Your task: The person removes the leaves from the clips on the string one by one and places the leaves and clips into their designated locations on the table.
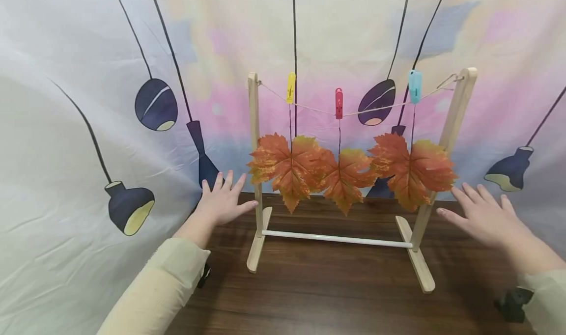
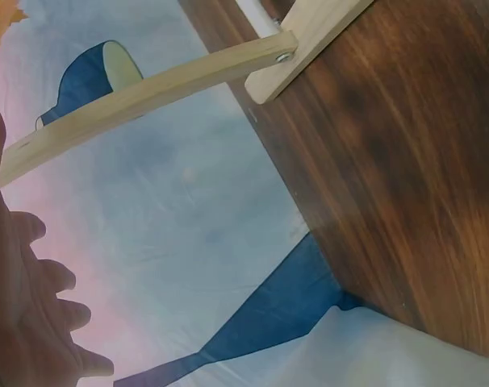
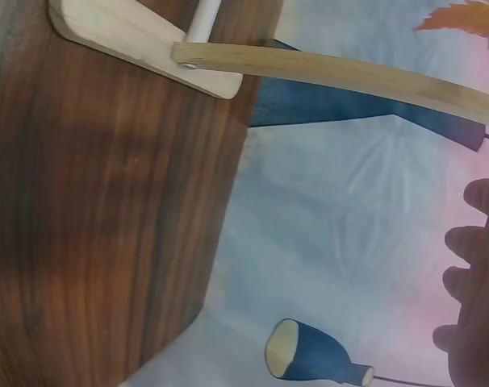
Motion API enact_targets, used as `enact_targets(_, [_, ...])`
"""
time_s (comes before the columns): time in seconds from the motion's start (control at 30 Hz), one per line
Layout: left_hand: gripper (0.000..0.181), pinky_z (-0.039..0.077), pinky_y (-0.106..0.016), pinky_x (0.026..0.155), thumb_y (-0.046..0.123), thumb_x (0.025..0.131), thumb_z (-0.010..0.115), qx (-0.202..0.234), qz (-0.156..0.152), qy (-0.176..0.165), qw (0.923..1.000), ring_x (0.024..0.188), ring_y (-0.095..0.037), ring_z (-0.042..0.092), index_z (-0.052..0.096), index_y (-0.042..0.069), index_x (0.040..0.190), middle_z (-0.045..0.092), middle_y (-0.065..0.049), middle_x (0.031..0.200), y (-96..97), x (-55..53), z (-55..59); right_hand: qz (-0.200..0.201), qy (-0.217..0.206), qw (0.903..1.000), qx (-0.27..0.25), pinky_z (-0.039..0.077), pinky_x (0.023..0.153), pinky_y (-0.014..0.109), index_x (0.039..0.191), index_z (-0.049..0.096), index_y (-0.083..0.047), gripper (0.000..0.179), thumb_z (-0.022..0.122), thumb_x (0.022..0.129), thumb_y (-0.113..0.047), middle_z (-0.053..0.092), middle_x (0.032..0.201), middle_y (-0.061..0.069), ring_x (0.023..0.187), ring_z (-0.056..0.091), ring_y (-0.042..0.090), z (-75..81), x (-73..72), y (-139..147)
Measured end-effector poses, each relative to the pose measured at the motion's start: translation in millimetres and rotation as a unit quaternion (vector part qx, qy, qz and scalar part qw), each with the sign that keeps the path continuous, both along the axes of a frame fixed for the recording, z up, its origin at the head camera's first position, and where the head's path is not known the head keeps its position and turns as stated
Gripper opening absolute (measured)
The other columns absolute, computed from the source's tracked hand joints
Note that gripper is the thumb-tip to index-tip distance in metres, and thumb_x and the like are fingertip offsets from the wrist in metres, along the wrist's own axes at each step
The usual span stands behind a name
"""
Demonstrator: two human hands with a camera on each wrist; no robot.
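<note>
Between my hands stands a small wooden drying rack (image 1: pixel 452 124) with a string (image 1: pixel 316 110) tied across its top. Three orange leaves hang from it by their stems: the left leaf (image 1: pixel 289 170) under a yellow clothespin (image 1: pixel 290 88), the middle leaf (image 1: pixel 347 178) under a red clothespin (image 1: pixel 338 103), the right leaf (image 1: pixel 411 170) under a light blue clothespin (image 1: pixel 414 86). My left hand (image 1: pixel 223 200), fingers spread, is beside the left post. On the other side my right hand (image 1: pixel 488 217) spreads its fingers near the right post. Neither hand holds anything.
The rack's wooden feet (image 1: pixel 422 266) stand on a dark brown wood tabletop (image 1: pixel 327 286), joined by a white rod (image 1: pixel 336 238). Behind and at the left hangs a pastel curtain (image 1: pixel 336 35) printed with dark lamps.
</note>
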State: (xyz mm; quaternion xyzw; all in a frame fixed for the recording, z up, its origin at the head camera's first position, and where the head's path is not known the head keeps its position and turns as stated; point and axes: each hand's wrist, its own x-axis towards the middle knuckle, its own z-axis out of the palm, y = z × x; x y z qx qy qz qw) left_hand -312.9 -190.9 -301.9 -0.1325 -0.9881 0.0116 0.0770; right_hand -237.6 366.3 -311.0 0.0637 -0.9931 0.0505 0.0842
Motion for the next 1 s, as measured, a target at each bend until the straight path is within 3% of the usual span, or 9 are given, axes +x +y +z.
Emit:
enact_targets(0.57, [0.090,0.012,-0.062,0.106,0.074,0.086,0.031,0.003,-0.019,0.004,0.9998,0.139,-0.041,0.010,0.013,0.014,0.152,0.010,-0.022,0.153,1.8,1.3,25.4,0.009,0.022,0.9997,0.002,0.006,0.092,0.074,0.142,0.027,0.008,0.081,0.036,0.095,-0.058,0.023,0.141,0.037,0.127,0.016,0.055,24.9,-2.4,-2.6])
enact_targets(0.73, [0.089,0.018,-0.061,0.104,0.072,0.087,0.034,0.023,-0.026,0.004,0.9994,0.138,-0.040,0.015,0.012,0.014,0.152,0.011,-0.021,0.153,3.2,1.7,31.0,0.011,0.024,0.9996,0.004,0.008,0.091,0.074,0.141,0.025,0.009,0.079,0.037,0.096,-0.054,0.024,0.139,0.039,0.126,0.016,0.057,31.7,-0.1,-2.5])
enact_targets(1.0, [0.089,0.025,-0.065,0.099,0.066,0.088,0.042,0.061,-0.039,-0.024,0.9971,0.136,-0.043,0.020,0.009,0.013,0.152,0.008,-0.021,0.154,3.1,2.5,38.1,0.017,0.043,0.9989,0.011,0.014,0.094,0.072,0.138,0.028,0.014,0.079,0.040,0.096,-0.051,0.023,0.138,0.040,0.124,0.018,0.059,39.3,0.3,-1.1])
